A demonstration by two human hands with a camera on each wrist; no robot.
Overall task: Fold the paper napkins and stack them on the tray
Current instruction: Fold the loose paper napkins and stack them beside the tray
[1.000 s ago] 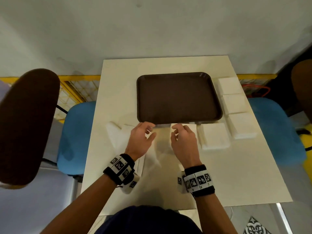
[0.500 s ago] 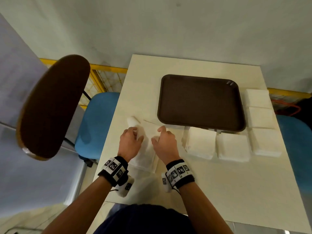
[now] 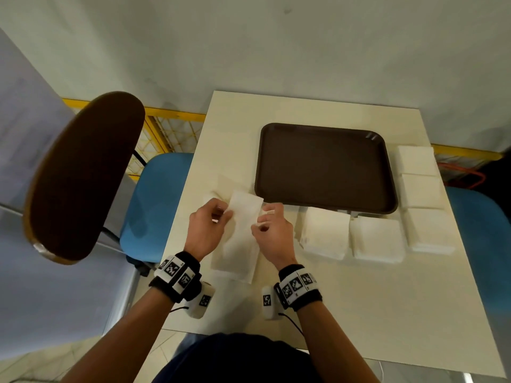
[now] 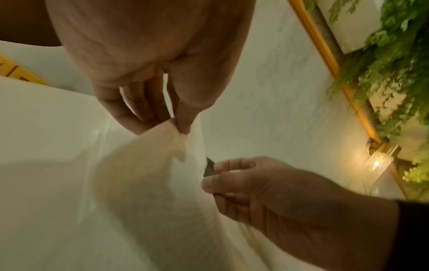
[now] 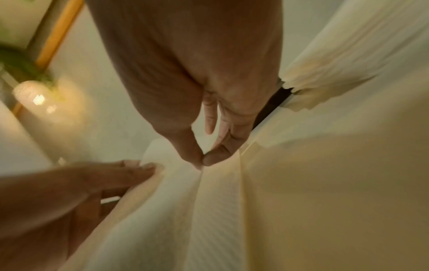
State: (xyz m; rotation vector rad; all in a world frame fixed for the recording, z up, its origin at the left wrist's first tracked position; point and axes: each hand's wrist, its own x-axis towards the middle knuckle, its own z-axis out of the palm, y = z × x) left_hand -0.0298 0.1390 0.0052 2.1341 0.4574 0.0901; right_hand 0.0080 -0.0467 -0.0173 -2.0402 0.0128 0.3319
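A thin white paper napkin is lifted off the cream table, left of the tray's near corner. My left hand pinches its left edge; in the left wrist view thumb and fingers of the left hand nip the paper napkin. My right hand pinches the right edge, and the right wrist view shows the right hand closed on the paper napkin. The dark brown tray lies bare beyond my hands.
Several stacks of folded white napkins run along the tray's near side and its right side. A brown chair back with a blue seat stands left of the table. Another blue seat is on the right.
Both hands have lifted the napkin off the table and now hold it by its two side edges. The head camera has swung left and downward.
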